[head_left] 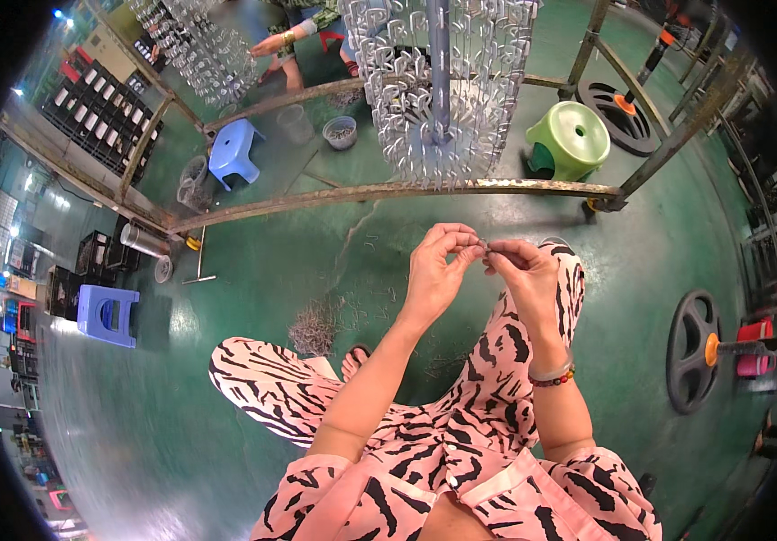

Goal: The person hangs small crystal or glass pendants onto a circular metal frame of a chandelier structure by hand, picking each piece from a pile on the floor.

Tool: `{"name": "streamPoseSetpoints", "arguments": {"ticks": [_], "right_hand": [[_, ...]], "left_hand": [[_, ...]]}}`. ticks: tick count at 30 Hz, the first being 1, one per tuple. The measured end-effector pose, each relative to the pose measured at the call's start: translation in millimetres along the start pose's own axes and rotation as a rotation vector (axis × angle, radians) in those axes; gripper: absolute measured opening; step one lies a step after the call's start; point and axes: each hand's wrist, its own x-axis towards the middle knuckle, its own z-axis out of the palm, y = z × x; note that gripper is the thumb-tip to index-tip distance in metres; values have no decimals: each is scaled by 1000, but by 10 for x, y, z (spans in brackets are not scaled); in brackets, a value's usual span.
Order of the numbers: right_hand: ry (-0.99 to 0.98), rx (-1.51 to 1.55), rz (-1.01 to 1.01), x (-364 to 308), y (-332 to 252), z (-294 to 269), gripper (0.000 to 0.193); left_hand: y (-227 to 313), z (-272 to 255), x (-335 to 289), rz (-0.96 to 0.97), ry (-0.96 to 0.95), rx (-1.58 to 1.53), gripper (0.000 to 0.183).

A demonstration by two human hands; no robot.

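In front of me, above my right knee, both hands come together at the fingertips. My left hand (436, 272) is closed, thumb and fingers pinching a small metal piece (484, 244). My right hand (533, 278) pinches at the same spot, its thumb and forefinger meeting the left fingertips. The piece is mostly covered by fingers, and its exact shape is too small to make out. Beyond my hands hangs a rack (441, 99) densely covered with bent silvery metal pieces. On the floor between my legs lies a pile of thin metal pieces (314, 332), with several scattered beside it.
A metal frame (316, 200) surrounds the hanging rack. Inside it stand a blue stool (234, 151), a green stool (571, 140) and a tub of small parts (340, 132). Another person's hand (269, 45) is near a second rack (204, 54). Another blue stool (107, 316) stands left; a black wheel (693, 352), right.
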Motion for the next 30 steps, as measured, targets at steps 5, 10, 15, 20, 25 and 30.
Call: {"name": "streamPoseSetpoints", "arguments": {"ticks": [5, 10, 15, 20, 25, 30], "right_hand": [[30, -54, -185, -77, -18, -62, 11], [1, -237, -348, -125, -148, -161, 12], [154, -93, -203, 208, -453, -464, 16], [244, -629, -558, 950, -368, -417, 19], [209, -734, -616, 1287, -244, -293, 19], [148, -729, -402, 1354, -252, -114, 20]], "left_hand": [[161, 121, -68, -39, -16, 46, 12], [138, 246, -79, -114, -38, -143, 14], [149, 286, 15, -80, -106, -263, 13], [236, 274, 59, -44, -92, -319, 12], [216, 233, 81, -45, -78, -282, 11], [213, 119, 101, -40, -56, -303, 10]]}}
